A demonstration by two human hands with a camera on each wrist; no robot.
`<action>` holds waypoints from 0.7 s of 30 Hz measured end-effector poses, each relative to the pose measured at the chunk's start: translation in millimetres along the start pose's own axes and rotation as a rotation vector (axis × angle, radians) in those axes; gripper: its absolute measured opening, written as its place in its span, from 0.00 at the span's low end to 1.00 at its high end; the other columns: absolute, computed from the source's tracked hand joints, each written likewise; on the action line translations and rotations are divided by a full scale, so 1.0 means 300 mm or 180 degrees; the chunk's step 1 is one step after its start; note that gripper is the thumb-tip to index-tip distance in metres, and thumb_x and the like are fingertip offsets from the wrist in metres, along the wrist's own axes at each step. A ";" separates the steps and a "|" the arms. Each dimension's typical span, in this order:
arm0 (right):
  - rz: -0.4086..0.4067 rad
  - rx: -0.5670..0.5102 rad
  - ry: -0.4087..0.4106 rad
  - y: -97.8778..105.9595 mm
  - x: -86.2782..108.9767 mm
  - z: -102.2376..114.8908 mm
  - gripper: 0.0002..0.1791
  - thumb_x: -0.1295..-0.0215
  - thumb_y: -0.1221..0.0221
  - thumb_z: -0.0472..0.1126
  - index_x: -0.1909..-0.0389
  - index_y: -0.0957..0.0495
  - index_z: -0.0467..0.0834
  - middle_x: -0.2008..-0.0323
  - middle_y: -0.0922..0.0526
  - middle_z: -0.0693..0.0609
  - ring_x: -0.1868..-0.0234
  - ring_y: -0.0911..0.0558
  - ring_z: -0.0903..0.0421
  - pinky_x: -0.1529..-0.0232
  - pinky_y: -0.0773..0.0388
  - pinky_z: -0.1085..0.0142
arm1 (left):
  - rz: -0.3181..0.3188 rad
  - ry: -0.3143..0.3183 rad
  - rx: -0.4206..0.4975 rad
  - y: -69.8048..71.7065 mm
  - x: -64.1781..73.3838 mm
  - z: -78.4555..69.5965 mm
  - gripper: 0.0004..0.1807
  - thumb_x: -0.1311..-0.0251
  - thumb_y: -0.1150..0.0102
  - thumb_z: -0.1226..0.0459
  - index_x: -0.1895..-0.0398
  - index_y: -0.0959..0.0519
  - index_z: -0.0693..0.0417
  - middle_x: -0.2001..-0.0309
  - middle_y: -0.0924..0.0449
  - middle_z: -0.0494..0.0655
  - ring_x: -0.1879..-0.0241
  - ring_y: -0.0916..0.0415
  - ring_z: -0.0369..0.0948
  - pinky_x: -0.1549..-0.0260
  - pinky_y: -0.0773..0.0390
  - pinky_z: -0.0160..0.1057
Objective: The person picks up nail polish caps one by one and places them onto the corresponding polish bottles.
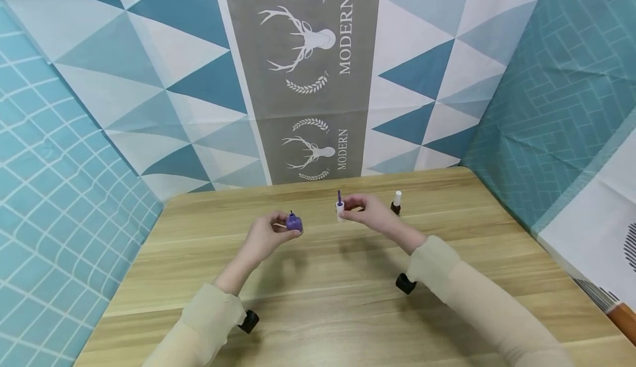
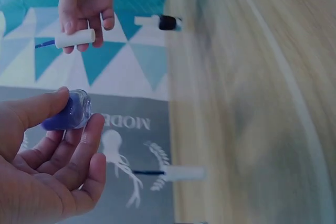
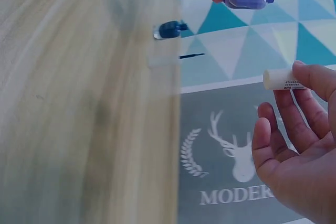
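My left hand (image 1: 265, 238) holds an uncapped purple nail polish bottle (image 1: 295, 223) upright between thumb and fingers, above the table. The right hand (image 1: 371, 212) pinches a white nail polish cap (image 2: 76, 38), its purple-coated brush (image 1: 339, 196) pointing up. Bottle and cap are held apart, roughly level with each other. On the table near the back edge, a second white cap (image 2: 184, 173) stands with its dark brush upward. Close to it is an uncapped dark blue polish bottle (image 3: 169, 29), mostly hidden behind the purple one in the head view.
A dark polish bottle (image 1: 395, 208) with a white cap stands to the right, beyond the right hand. The wooden table (image 1: 318, 306) ends at a patterned cloth wall (image 1: 308, 152). Black wrist devices sit at both sleeves.
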State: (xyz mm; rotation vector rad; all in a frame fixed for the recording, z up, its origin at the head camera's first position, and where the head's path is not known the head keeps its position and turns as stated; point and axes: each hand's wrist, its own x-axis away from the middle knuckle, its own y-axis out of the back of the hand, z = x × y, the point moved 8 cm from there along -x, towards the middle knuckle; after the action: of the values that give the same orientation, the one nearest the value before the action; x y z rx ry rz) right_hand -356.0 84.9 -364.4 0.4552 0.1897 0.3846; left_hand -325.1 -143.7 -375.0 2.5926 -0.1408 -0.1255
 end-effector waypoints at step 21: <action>-0.0296 0.0288 0.0315 0.201 0.126 0.229 0.17 0.40 0.37 0.44 0.50 0.21 0.43 0.62 0.20 0.45 0.71 0.24 0.52 0.80 0.29 0.68 | 0.0046 -0.0142 0.0793 -0.007 0.100 -0.226 0.21 0.51 0.30 0.65 0.52 0.23 0.56 0.56 0.20 0.52 0.60 0.23 0.43 0.60 0.21 0.37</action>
State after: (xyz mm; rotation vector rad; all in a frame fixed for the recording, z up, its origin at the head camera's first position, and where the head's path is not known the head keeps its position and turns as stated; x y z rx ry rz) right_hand -322.8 123.1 -279.4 0.5149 0.3243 0.3083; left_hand -287.2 -111.1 -320.3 2.8373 -0.2028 -0.1703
